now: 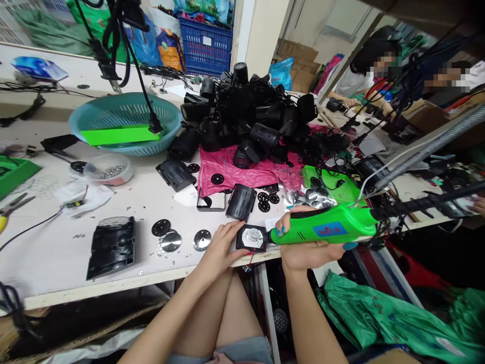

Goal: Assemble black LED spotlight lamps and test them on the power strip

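Observation:
My right hand (pixel 303 247) is wrapped round a bright green electric screwdriver (pixel 328 227), which lies level with its tip pointing left. That tip meets the right side of a small black housing (pixel 239 241) with a white motor part (pixel 253 234) on it and thin red wires. With my left hand (pixel 223 247) I grip the housing's left side, fingers at its top and thumb at its lower edge, by the table's front edge. Just behind stands a black cylindrical shell (pixel 241 201). Black slotted discs (pixel 202 240) and a shiny disc (pixel 170 241) lie to the left.
A heap of black lamp-like units (pixel 242 106) rests on pink plastic (pixel 238 172). At left are a teal basket (pixel 79 119), a tub of screws (pixel 113 172), a black half-shell (pixel 111 245) and pliers (pixel 13 205). Cables hang overhead. Other people work at the far right.

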Motion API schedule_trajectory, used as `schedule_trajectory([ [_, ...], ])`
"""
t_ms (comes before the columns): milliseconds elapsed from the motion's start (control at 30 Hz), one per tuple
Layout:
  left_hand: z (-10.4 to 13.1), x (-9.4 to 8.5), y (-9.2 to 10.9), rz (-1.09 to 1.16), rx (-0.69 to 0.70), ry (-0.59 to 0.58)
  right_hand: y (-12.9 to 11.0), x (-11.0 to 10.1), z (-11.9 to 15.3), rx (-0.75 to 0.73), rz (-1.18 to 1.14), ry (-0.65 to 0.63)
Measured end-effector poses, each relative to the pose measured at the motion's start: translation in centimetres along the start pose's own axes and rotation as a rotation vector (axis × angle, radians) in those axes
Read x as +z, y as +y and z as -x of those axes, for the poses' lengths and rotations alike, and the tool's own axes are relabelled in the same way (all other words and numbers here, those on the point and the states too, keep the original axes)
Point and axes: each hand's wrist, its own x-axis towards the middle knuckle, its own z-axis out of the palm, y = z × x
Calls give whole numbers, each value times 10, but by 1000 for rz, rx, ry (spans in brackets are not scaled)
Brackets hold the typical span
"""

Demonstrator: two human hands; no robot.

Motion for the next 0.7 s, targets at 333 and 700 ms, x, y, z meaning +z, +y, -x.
schedule_trajectory([
  [333, -2, 2, 1, -44, 7, 11, -4, 23, -3, 54, -49, -48],
  [700, 9, 6, 9, -111, 20, 78, 6, -3, 25, -180, 365, 5],
])
